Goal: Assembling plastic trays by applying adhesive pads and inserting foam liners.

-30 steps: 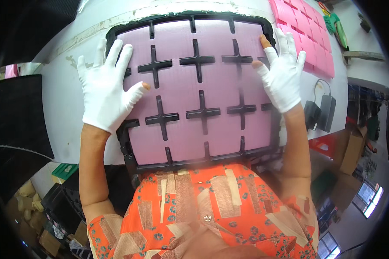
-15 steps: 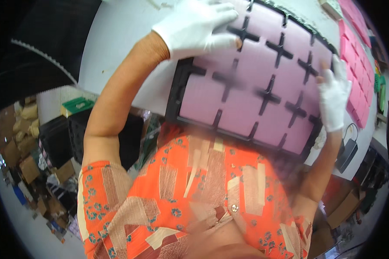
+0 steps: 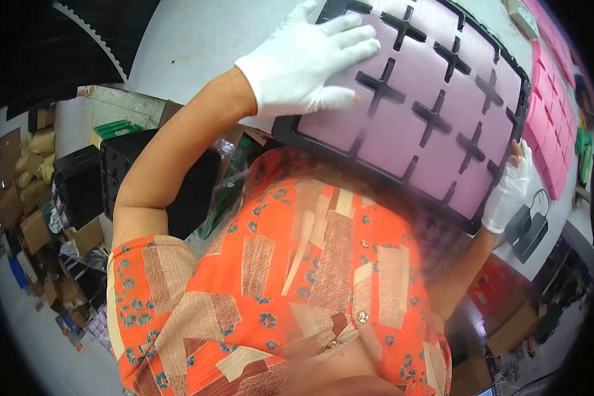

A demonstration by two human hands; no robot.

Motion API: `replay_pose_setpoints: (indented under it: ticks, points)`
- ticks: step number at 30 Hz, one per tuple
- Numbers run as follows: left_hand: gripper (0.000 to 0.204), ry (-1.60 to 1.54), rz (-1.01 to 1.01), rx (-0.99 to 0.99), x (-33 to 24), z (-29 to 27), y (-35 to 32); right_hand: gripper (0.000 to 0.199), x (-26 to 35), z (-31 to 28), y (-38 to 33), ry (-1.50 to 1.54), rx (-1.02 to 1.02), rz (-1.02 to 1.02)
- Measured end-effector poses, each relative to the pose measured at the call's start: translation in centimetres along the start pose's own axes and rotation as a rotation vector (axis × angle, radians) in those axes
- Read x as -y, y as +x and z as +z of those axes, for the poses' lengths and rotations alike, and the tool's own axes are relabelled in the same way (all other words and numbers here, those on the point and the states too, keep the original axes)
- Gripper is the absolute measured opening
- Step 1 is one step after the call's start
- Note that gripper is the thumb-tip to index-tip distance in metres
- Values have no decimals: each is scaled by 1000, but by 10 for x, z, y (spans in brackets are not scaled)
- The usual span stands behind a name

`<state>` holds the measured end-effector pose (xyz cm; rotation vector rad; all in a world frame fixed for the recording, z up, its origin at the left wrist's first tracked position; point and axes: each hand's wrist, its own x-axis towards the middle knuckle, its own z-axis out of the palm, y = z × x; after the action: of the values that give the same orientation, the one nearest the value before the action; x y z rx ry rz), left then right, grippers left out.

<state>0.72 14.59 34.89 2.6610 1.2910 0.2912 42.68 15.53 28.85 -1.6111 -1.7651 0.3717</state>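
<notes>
A black plastic tray (image 3: 297, 134) lies before me, filled with pinkish-purple panels (image 3: 389, 148) between black cross-shaped dividers (image 3: 432, 119). My left hand (image 3: 303, 63), in a white glove with a bare thumb tip, is open over the tray's left side. Its fingers spread toward the panels; whether the palm touches them I cannot tell. At the right rim, near the close corner, my right hand (image 3: 506, 191) is closed round the tray's edge. It wears a white glove too, with bare fingertips showing at the rim. The tray's far edge runs out of view.
Pink blocks (image 3: 551, 125) are lined up on the white table (image 3: 198, 39) to the right. A black power adapter (image 3: 531, 237) with a cable sits by the table's right edge. Black crates (image 3: 129, 165), a green container (image 3: 115, 130) and cardboard boxes (image 3: 36, 231) stand at the left.
The tray appears farther up and right in view. My right hand has slid down along its right rim toward me. My left hand stays over the left side, fingers more spread.
</notes>
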Motion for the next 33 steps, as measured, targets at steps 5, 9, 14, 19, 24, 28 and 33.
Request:
replay_pose_setpoints:
  ticks: [5, 9, 14, 19, 24, 28, 33]
  points:
    - [77, 22, 4, 49, -3, 5, 10, 35, 9, -4, 20, -304, -10, -260]
    - [80, -93, 77, -8, 13, 18, 23, 40, 14, -5, 16, -185, 81, -334]
    - [72, 97, 48, -13, 23, 13, 35, 39, 3, 1, 48, -421, 60, -607]
    - [79, 194, 63, -3, 24, 26, 50, 46, 11, 12, 52, -606, 212, -513]
    - [81, 306, -18, -5, 4, 27, 38, 48, 23, -16, 27, -530, 385, -608]
    - [81, 320, -27, -5, 0, 32, 42, 69, 21, -26, -4, -492, 381, -542]
    - [80, 381, -47, -35, -2, 36, 43, 82, 18, -35, -31, -537, 417, -528]
